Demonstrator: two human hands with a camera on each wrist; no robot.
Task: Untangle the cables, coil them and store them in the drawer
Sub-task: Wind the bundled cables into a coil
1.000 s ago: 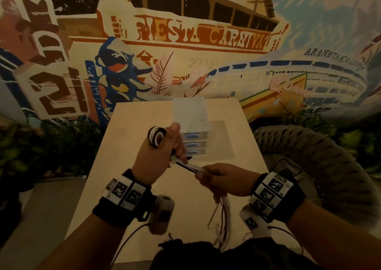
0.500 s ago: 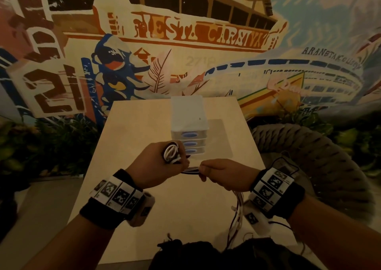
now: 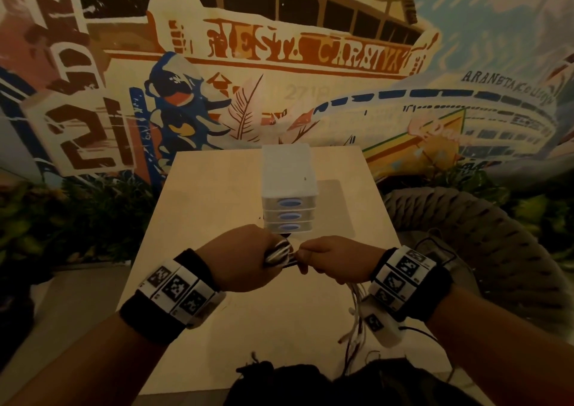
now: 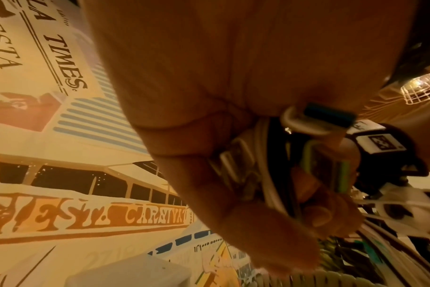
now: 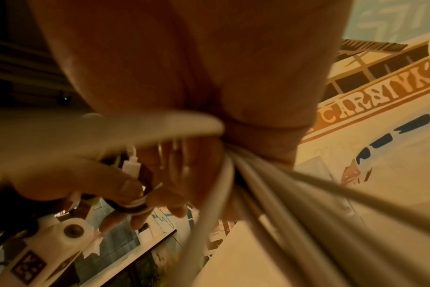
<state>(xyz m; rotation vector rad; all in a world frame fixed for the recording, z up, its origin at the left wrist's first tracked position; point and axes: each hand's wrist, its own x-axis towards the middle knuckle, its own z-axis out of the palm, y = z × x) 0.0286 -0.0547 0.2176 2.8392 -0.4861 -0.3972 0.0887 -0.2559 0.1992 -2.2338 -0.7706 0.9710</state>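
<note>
My left hand (image 3: 248,258) grips a tight coil of black and white cables (image 3: 277,253) above the table, just in front of the white three-drawer unit (image 3: 289,200). In the left wrist view the fingers curl round the coil (image 4: 270,180) and its plugs. My right hand (image 3: 332,261) is closed on the loose cable strands (image 3: 355,318), which run from the coil through the fist and hang down over the table's near edge. The right wrist view shows those pale strands (image 5: 270,184) fanning out of the fist. All three drawers look closed.
The light wooden table (image 3: 217,194) stands against a painted mural wall. A large woven round seat (image 3: 484,235) sits to the right of it, plants lie to the left. A dark cloth bundle (image 3: 295,381) lies at the near edge.
Both hands have come together and dropped lower toward the drawer unit's front. The coil turned in my left hand, and my right hand slid up the strands to meet it.
</note>
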